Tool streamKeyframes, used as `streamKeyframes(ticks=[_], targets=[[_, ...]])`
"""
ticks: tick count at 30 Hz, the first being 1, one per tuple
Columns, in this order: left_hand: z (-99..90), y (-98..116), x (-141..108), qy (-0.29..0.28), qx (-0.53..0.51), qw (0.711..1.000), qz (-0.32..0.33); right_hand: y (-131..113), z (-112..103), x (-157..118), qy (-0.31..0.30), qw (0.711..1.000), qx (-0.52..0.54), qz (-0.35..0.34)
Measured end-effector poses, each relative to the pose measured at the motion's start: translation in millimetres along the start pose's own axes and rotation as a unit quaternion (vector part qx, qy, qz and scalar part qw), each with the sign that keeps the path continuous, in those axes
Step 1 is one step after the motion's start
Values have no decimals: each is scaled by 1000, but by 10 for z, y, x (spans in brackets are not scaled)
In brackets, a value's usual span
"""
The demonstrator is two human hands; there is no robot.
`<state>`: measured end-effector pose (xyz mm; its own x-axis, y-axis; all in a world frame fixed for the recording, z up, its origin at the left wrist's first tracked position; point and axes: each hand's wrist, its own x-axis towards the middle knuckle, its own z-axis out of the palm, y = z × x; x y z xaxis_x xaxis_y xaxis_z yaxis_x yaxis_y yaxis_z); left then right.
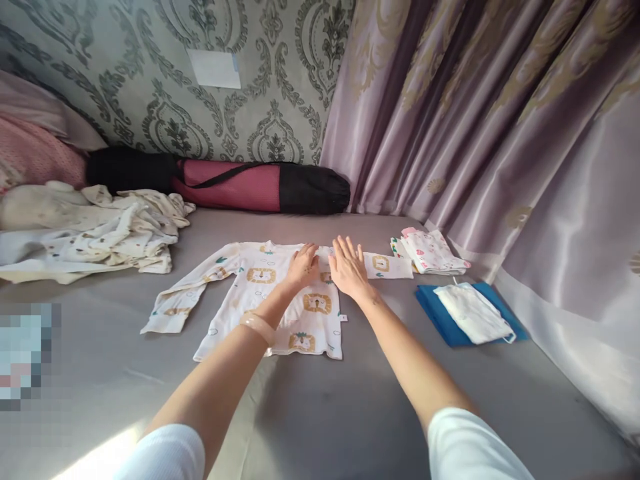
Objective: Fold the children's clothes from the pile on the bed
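A small white long-sleeved shirt (277,293) with yellow lion faces lies spread on the grey sheet. Its left sleeve bends downward, while the right one stretches straight out to the side. On the upper right of the chest rests my left hand (303,267), palm down, a pale bangle round its wrist. My right hand (349,268) lies flat with fingers spread where the right sleeve meets the body. Neither hand grips the cloth. Part of the shirt's middle is hidden under my left forearm.
Folded printed clothes (433,252) sit at the right, near a white folded cloth (473,312) on a blue one (430,300). Crumpled pale clothes (95,230) lie at the left. A black and maroon long bag (235,187) lies along the wall beside the curtain (400,120).
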<state>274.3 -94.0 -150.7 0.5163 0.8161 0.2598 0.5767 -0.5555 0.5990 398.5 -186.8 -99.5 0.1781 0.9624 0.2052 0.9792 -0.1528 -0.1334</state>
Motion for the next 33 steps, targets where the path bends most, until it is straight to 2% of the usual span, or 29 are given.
streamKeyframes(ticks=[3,6,10,13,16,19,22,25,27,29,31,33], targets=[[-363,-274,-113,-5,36,999,-4,78,349,104,-104,995,-1,7],[-920,-662,-363,24,72,996,-55,158,537,123,-128,992,-13,14],[-1732,-1117,-852,60,125,966,-219,219,620,179,-134,990,-29,14],[-2139,-1310,-1188,49,129,937,-321,258,646,269,-146,988,-34,18],[-2289,-1395,-1387,-7,92,920,-381,245,626,387,-146,989,-27,23],[-2289,-1406,-1440,-61,67,910,-405,58,566,489,-89,996,-3,28],[-2277,-1372,-1418,-84,84,898,-424,-342,539,537,-61,997,37,-5],[-2312,-1317,-1377,-95,102,893,-428,-843,586,556,-88,991,79,-58],[-2359,-1281,-1337,-78,116,895,-423,-1164,637,583,-107,984,106,-94],[-2416,-1255,-1274,-35,143,898,-415,-1446,680,634,-124,977,127,-119],[-2474,-1244,-1184,36,174,903,-390,-1677,711,701,-135,973,134,-131],[-2524,-1259,-1077,111,187,918,-332,-1851,737,767,-138,973,128,-133]])
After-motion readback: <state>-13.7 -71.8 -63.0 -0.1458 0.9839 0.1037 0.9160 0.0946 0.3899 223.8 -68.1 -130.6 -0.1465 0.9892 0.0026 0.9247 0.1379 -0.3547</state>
